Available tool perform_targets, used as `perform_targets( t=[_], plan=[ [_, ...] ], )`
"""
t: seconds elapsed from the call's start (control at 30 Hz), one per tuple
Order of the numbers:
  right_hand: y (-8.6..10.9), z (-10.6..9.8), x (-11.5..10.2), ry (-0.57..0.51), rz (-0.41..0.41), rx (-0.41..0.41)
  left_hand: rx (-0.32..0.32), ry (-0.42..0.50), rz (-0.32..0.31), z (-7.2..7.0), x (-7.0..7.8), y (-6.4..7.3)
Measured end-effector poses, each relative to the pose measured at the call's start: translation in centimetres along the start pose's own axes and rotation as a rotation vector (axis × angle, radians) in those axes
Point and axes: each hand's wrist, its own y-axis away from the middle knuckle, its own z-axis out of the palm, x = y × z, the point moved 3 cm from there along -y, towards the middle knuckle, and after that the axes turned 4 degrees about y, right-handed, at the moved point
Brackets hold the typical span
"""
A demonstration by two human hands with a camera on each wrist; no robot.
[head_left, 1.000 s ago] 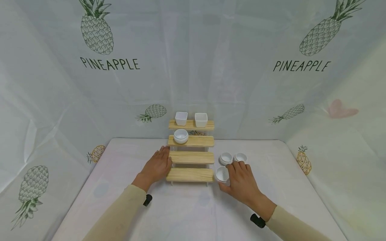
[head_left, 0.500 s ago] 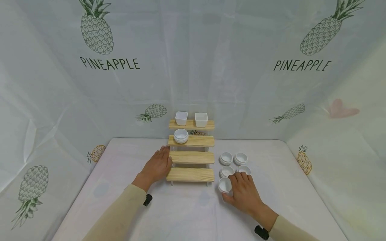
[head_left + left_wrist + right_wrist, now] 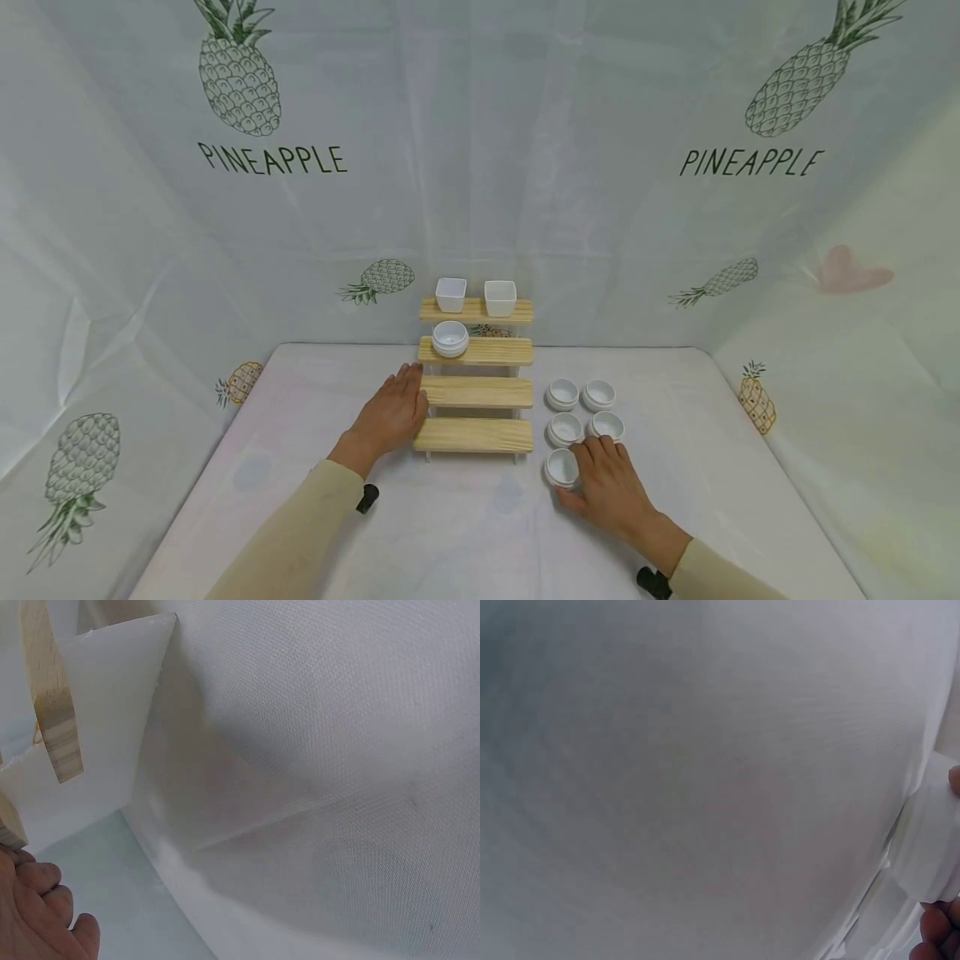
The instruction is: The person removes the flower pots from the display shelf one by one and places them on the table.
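Observation:
A tiered stand with pale wooden shelves (image 3: 474, 434) stands mid-table. My left hand (image 3: 387, 410) lies along its left side, fingers fairly straight, fingertips at a shelf end (image 3: 10, 825) in the left wrist view. To the right of the stand, my right hand (image 3: 609, 487) grips a small white round bowl (image 3: 561, 468), thumb on the near side and fingers on the far side. The same bowl (image 3: 924, 844) shows between thumb and fingers in the right wrist view, close over the cloth. Beyond it, other white round bowls (image 3: 565, 429) are grouped in two columns.
Two white square cups (image 3: 500, 298) stand on the top shelf. A white round bowl (image 3: 450, 339) sits at the left of the shelf below. White pineapple-print cloth (image 3: 480, 167) hangs behind and at the sides. A pale cloth covers the table (image 3: 450, 533).
My right hand has moved the gripped bowl toward the near edge, past two bowls that were mostly hidden a second ago. My left hand has stayed put.

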Motion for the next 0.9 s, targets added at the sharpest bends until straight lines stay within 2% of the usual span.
perform_targets(
  t=[0.3,0.53,0.9],
  plan=[
    [-0.16,-0.45,0.55,-0.003,0.003,-0.098,0.010,0.003,-0.010,0.03,0.04,-0.06],
    [-0.35,-0.70,0.58,-0.003,-0.023,-0.107,0.009,0.002,-0.018,0.17,-0.21,-0.24],
    [-0.20,-0.35,0.65,-0.006,-0.011,-0.115,0.011,0.015,-0.007,0.23,-0.22,-0.13]
  ],
)
